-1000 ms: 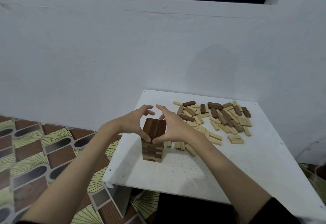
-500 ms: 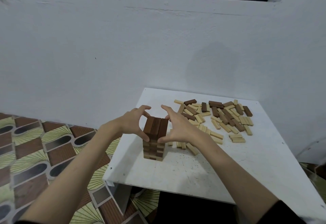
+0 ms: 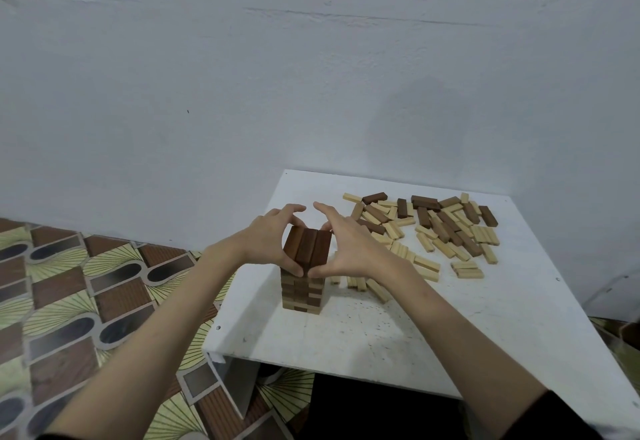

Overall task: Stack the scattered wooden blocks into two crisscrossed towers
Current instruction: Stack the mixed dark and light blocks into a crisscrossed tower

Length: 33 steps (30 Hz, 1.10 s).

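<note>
The top layer of dark blocks (image 3: 306, 249) on the tower (image 3: 303, 292) was clasped between the left hand (image 3: 268, 242) and right hand (image 3: 346, 249), fingers curled, for alignment.

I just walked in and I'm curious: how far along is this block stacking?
Done: one tower stands several crisscrossed layers high near the table's left edge. In hand: the left hand and right hand grip its top layer of three dark blocks, seemingly squaring it. Left: most blocks lie in a loose pile, and no second tower exists yet.
</note>
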{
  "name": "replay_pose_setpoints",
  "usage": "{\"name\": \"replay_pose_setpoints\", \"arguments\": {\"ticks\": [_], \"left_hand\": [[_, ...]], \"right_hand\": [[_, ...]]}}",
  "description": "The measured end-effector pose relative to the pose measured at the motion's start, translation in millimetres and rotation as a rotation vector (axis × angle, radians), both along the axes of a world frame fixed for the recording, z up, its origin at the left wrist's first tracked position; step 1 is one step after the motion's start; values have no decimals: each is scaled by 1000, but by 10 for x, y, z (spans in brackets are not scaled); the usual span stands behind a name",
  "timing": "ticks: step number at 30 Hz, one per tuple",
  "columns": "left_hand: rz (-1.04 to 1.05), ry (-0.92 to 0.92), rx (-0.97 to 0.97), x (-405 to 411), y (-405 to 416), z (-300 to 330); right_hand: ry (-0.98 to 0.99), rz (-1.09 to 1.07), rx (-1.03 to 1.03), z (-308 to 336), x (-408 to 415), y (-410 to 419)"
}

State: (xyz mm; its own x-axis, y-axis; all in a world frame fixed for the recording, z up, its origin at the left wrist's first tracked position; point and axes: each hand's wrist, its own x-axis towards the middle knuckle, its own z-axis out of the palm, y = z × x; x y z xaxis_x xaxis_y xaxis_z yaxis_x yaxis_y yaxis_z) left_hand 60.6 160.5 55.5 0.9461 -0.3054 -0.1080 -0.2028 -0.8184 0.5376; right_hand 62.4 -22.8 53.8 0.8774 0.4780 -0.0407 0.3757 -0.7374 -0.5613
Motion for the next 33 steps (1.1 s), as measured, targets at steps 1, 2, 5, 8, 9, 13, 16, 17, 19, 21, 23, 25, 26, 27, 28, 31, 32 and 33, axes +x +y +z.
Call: {"name": "replay_pose_setpoints", "arguments": {"ticks": [1, 2, 5, 8, 9, 13, 16, 17, 19, 21, 23, 25, 26, 27, 28, 31, 32, 33], "left_hand": [[-1, -6, 4, -1, -6, -1], [-2, -10, 7, -3, -10, -1], [-10, -12, 10, -6, 9, -4], [-11, 8, 27, 2, 82, -1], [-8, 16, 32, 6, 108, -1], [15, 40, 27, 3, 156, -1], [24, 44, 14, -4, 142, 7], [25, 46, 9, -5, 136, 13], [25, 50, 4, -3, 130, 18], [21, 53, 6, -9, 129, 21], [13, 47, 3, -17, 122, 21], [0, 30, -7, -35, 99, 22], [-8, 20, -8, -43, 84, 23], [-14, 12, -9, -50, 68, 21], [-20, 6, -9, -55, 53, 15], [-19, -2, -20, -67, 14, -3], [-17, -4, -23, -68, 7, -8], [-15, -6, -24, -67, 1, -12]], "right_hand": [[0, 0, 0, 0, -1, 1], [-1, -1, 0, 1, -2, 1], [5, -1, -3, 20, -10, -9], [30, -6, -21, 23, -20, -31], [33, -9, -31, 17, -19, -37], [38, -16, -36, 5, -15, -54], [30, -16, -34, 1, -6, -52], [30, -17, -35, -2, -1, -49], [27, -19, -38, -10, 4, -42], [26, -20, -37, -7, 2, -40], [27, -20, -40, 1, -1, -44], [27, -15, -42, 15, -12, -49], [23, -10, -43, 21, -15, -49], [17, -3, -46, 28, -22, -48], [10, 4, -49, 38, -26, -44], [-3, 16, -57, 71, -35, -27], [-9, 19, -63, 77, -34, -21], [-14, 21, -68, 81, -33, -17]]}}
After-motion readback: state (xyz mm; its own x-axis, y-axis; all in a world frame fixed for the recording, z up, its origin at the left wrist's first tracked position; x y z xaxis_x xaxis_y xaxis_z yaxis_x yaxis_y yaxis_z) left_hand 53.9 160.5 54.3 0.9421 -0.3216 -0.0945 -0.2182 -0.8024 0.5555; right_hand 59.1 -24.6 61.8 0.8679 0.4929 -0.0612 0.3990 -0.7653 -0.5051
